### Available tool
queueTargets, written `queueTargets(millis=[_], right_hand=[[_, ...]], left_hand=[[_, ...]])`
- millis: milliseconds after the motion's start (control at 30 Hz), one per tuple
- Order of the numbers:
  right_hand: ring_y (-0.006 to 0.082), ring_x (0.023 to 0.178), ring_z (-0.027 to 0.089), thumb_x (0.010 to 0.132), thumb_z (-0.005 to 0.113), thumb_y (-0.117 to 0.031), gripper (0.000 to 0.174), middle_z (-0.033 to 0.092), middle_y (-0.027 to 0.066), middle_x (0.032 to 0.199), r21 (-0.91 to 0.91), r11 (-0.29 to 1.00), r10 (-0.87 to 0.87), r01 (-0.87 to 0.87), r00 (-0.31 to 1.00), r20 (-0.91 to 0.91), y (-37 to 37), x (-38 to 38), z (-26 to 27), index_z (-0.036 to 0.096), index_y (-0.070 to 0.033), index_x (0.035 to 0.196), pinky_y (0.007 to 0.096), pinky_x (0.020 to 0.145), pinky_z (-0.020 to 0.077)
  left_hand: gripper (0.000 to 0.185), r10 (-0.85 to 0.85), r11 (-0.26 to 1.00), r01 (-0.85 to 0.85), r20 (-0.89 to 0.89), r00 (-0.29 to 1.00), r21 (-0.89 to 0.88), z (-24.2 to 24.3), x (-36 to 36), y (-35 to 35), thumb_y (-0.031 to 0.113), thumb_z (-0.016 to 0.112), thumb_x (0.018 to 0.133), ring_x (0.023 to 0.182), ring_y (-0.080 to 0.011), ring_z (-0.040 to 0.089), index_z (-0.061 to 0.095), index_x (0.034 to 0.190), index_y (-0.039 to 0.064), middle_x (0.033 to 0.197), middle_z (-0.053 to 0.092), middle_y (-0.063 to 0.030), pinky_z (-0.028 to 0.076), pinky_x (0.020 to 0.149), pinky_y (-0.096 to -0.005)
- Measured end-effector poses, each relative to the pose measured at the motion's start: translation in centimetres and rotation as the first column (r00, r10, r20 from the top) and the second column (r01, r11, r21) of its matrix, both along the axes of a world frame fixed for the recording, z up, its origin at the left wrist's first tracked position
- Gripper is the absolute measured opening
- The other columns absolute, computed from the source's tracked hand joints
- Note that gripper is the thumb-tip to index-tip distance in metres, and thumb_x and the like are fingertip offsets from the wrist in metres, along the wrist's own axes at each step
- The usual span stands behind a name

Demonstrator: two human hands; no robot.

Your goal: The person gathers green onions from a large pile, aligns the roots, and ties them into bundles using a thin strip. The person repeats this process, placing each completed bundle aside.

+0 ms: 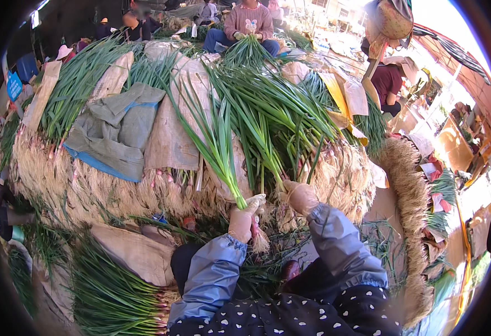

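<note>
My left hand (242,221), in a pale glove, is closed around a small bunch of green garlic plants (224,168). Their pinkish bulbs and stringy roots (260,241) stick out below the fist, while the leaves fan up and away. To the right, my gloved right hand (301,197) has its fingers closed on the lower stem of another garlic plant (270,166), which lies along the front of the large heap. Behind it the heaped garlic plants (279,109) lie with leaves pointing away and pale roots (338,180) facing me.
A grey-green sack (117,126) and a beige sack (176,122) drape over the heap. More garlic plants (119,290) lie at lower left beside a burlap sheet (138,254). A root-edged row (401,201) runs down the right. Across the heap, a seated person (249,25) holds leaves.
</note>
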State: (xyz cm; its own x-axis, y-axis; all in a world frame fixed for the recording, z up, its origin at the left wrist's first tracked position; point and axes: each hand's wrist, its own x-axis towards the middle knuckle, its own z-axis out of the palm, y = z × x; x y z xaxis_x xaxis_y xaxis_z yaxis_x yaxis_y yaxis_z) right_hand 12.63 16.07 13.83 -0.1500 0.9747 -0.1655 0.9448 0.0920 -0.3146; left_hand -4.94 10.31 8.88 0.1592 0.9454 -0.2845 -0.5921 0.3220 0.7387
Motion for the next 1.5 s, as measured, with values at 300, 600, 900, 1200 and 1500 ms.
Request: queueTargets(millis=[300,600,900,1200,1500], right_hand=[[0.0261,0.055,0.06,0.09,0.052,-0.023,0.016,0.061,0.0135,0.066,0.532,0.834,0.351,-0.146,0.884,-0.308,-4.4,-1.7,-1.8,0.062,-0.01,0.09,0.0352,0.05,0.0483],[0.0335,0.074,0.061,0.078,0.06,-0.032,0.022,0.063,0.0137,0.078,0.5,0.866,-0.04,-0.007,0.996,0.083,5.6,-0.5,-5.0,0.063,-0.01,0.08,0.0434,0.066,0.048],[0.0291,0.069,0.061,0.082,0.057,-0.022,0.027,0.06,0.0089,0.092,0.581,0.809,0.106,-0.087,0.994,0.001,-7.3,-3.3,-3.5,0.057,-0.013,0.108,0.0384,0.06,0.0489],[0.021,0.081,0.063,0.088,0.058,-0.035,0.042,0.064,0.0125,0.094,-0.224,0.961,-0.188,-0.164,0.205,-0.96,-2.9,-1.5,-4.8,0.054,0.0,0.112,0.034,0.067,0.0508],[0.0235,0.067,0.059,0.081,0.06,-0.022,0.018,0.064,0.0105,0.073,-0.185,0.975,0.017,-0.121,0.874,-0.486,-4.5,-5.1,-15.3,0.065,-0.005,0.079,0.0357,0.06,0.0465]], left_hand=[[0.028,0.129,0.944,-0.102,-0.065,0.99,0.313,3.3,-1.0,-2.9,0.026,0.064,0.084,0.044,-0.0138,0.054,0.058,0.085,-0.002,0.08,0.061,-0.0117,0.041,0.035,-0.0231],[0.027,-0.156,0.98,0.176,0.196,0.968,-0.091,1.1,-0.9,0.1,0.026,0.056,0.09,0.059,-0.0132,0.049,0.06,0.104,0.002,0.067,0.053,-0.0001,0.042,0.052,-0.0248],[0.019,-0.007,0.993,-0.016,-0.189,0.982,-0.118,0.7,0.6,-2.2,0.018,0.063,0.084,0.03,-0.0153,0.045,0.064,0.094,0.002,0.056,0.054,-0.0037,0.029,0.023,-0.0276],[0.034,-0.26,0.964,0.248,0.127,0.957,0.1,0.3,-0.8,-4.1,0.024,0.059,0.087,0.061,-0.0181,0.06,0.056,0.108,-0.004,0.082,0.062,-0.013,0.044,0.038,-0.0243],[0.021,-0.002,1.0,0.001,-0.315,0.949,-0.002,0.9,-0.7,-4.2,0.015,0.061,0.085,0.039,-0.0151,0.051,0.06,0.081,-0.005,0.057,0.056,-0.0094,0.036,0.031,-0.0252]])
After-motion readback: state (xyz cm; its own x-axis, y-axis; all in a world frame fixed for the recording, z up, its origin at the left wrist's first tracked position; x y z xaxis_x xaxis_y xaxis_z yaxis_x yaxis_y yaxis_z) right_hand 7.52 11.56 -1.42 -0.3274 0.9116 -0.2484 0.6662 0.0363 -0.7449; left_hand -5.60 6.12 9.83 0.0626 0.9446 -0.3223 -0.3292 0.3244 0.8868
